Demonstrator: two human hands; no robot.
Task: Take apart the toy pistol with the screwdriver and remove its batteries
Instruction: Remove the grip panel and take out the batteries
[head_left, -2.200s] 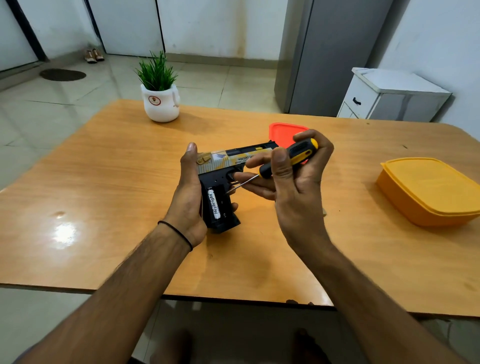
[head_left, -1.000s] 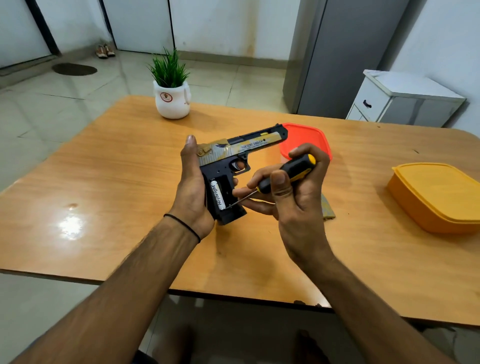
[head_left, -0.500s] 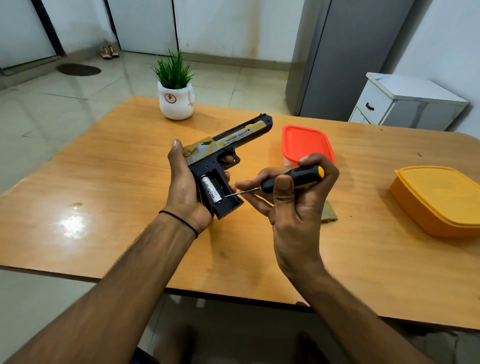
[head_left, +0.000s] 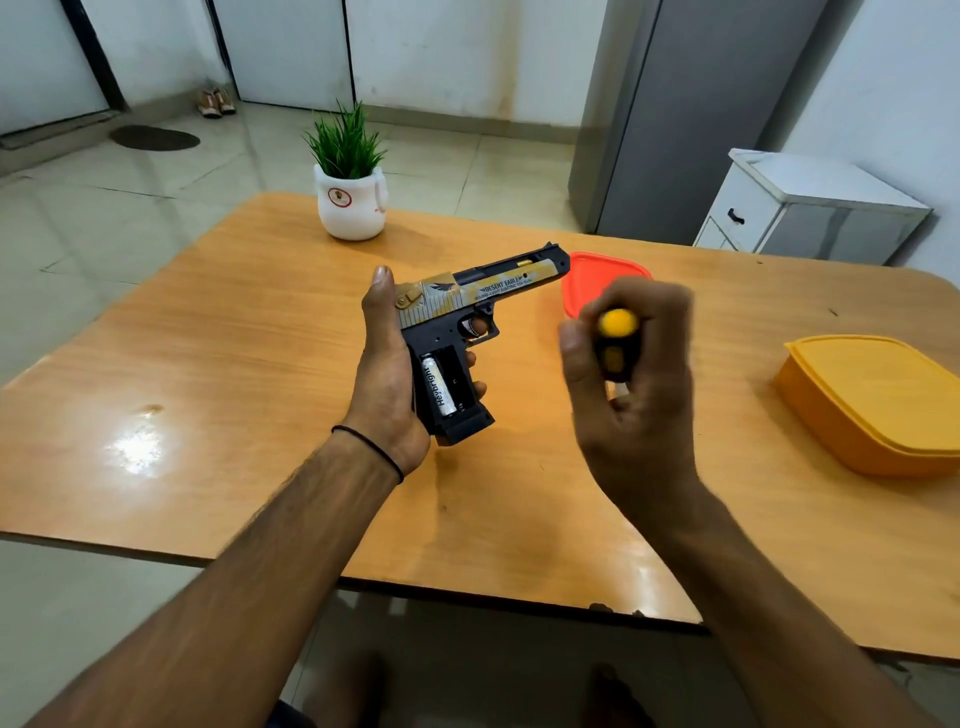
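"Heybright" battery (head_left: 440, 385); "DESERT EAGLE" pistol (head_left: 483, 291)

One toy pistol (head_left: 470, 317), one battery (head_left: 439, 385), one screwdriver (head_left: 615, 345) — two lidded boxes: orange (head_left: 597, 275) at one o'clock, yellow (head_left: 878, 400) at three.

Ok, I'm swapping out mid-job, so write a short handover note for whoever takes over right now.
Left hand: holds the toy pistol by its grip above the table, barrel pointing away to the right.
Right hand: closed on the screwdriver, off to the right of the pistol; blurred, tip not visible.
Done: the grip's battery compartment is open. One white battery sits in the left slot; the slot beside it looks empty.
Left: take out the white battery, then carry on taking the pistol apart.
Nearby: red-lidded container behind the right hand, orange container at the far right.
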